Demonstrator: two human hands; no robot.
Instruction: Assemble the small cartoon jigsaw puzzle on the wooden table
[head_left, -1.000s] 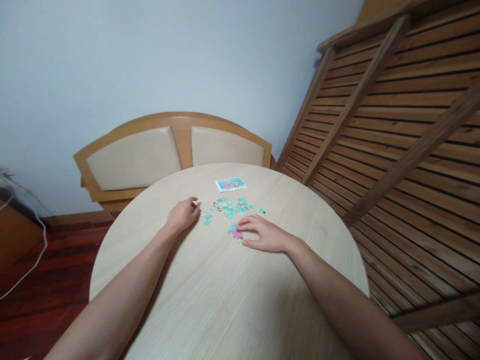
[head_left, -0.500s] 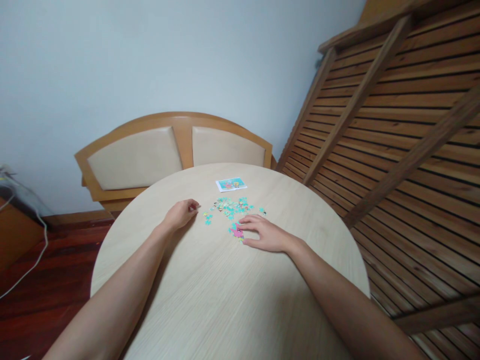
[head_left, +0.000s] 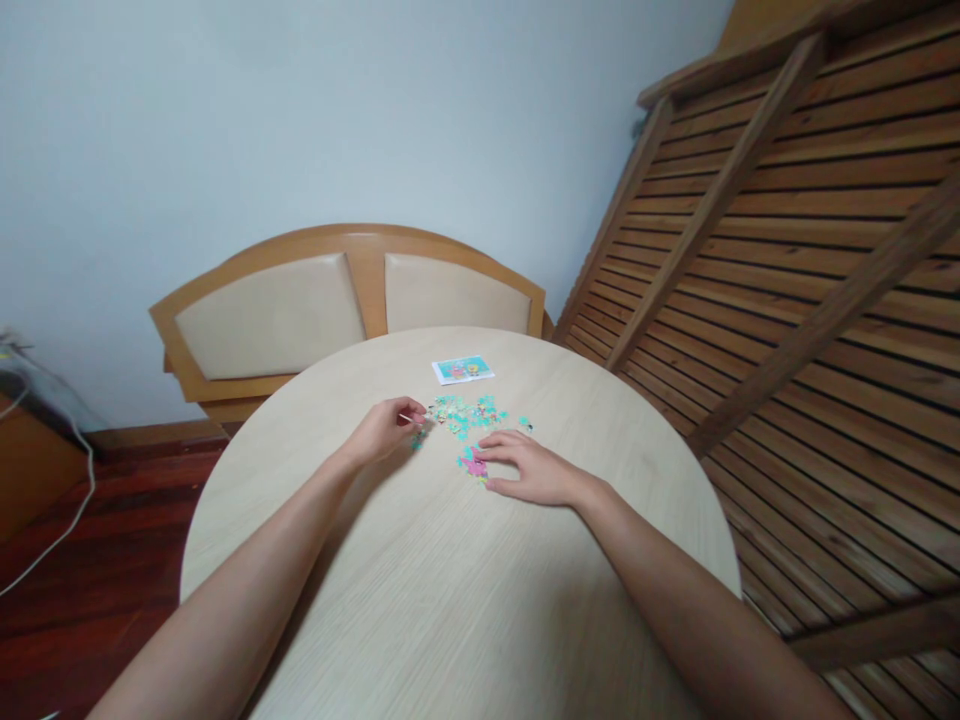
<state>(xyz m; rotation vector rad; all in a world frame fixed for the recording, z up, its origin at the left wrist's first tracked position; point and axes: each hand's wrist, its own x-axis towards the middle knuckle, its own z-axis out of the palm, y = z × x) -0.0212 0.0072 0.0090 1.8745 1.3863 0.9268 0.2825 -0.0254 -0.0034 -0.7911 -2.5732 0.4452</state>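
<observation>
On the table lies a loose heap of small jigsaw puzzle pieces (head_left: 461, 413), mostly turquoise. My left hand (head_left: 386, 428) is at the heap's left edge, thumb and fingers pinched together on what looks like a small puzzle piece, largely hidden by the fingers. Nearer to me is a joined cluster of puzzle pieces (head_left: 472, 464), pink with turquoise and some yellow. My right hand (head_left: 532, 470) rests beside it with fingers spread, its fingertips touching the cluster's right side. A few turquoise pieces (head_left: 418, 440) lie under my left fingertips.
Behind the heap lies a printed picture card (head_left: 463, 370) with cartoon figures on turquoise. The round wooden table (head_left: 420, 600) stands against a padded headboard (head_left: 277, 315). A slatted wooden panel (head_left: 787, 300) leans at the right; a white cable (head_left: 91, 470) hangs at the left.
My left hand has moved right, from beside the heap to its left edge, and now covers some loose pieces. My right hand has stayed on the pink cluster.
</observation>
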